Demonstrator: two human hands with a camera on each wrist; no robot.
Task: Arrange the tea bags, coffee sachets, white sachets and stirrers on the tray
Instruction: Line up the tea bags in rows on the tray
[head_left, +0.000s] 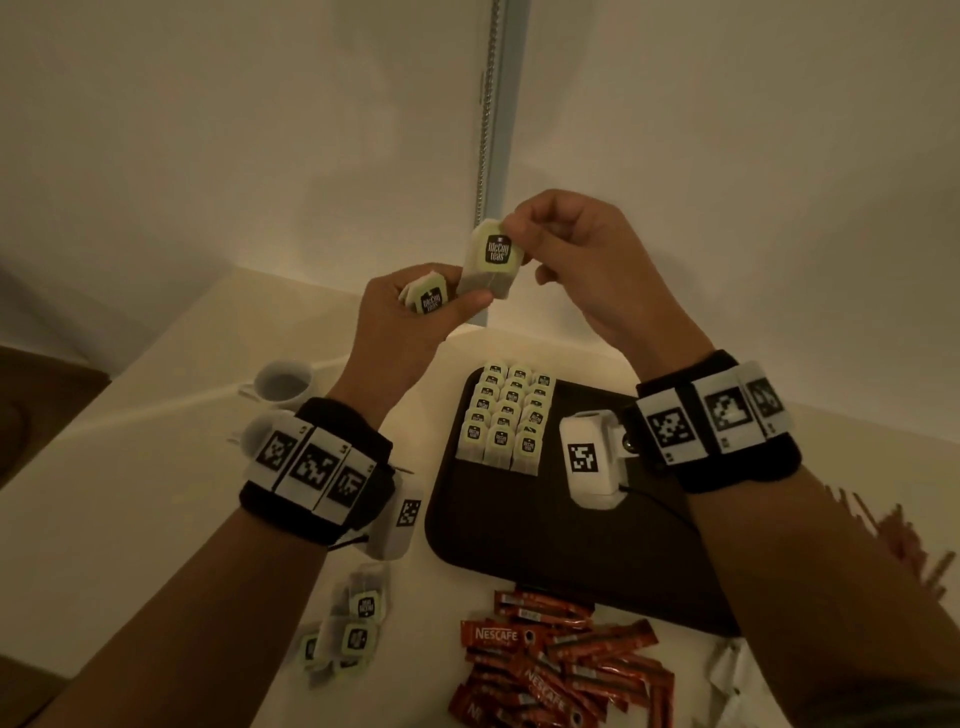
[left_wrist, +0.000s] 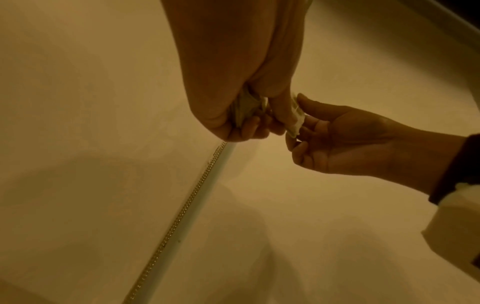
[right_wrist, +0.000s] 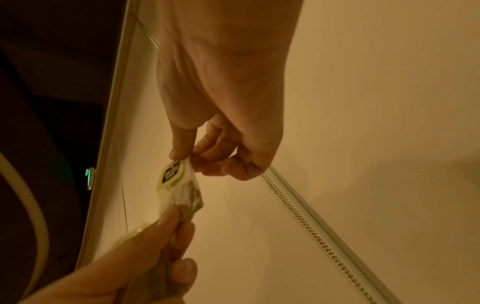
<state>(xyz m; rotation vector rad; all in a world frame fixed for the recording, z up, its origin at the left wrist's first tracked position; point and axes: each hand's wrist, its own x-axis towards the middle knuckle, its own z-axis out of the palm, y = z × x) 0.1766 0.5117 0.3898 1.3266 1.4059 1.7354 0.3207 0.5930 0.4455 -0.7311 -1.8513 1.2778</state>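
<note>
One tea bag (head_left: 492, 260) between two hands' grips, three columns on tray (head_left: 571, 540).

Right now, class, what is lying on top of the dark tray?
On the dark tray lie tea bags in three neat overlapping rows at its far left corner. The right wrist and its camera cover part of the right side, so anything beneath them cannot be seen.

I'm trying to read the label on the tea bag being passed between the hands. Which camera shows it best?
The head view: the tea bag faces the camera, label clear, pinched by the right hand above the tray. The right wrist view shows it slanted and dim; the left wrist view shows only a pale edge.
</note>
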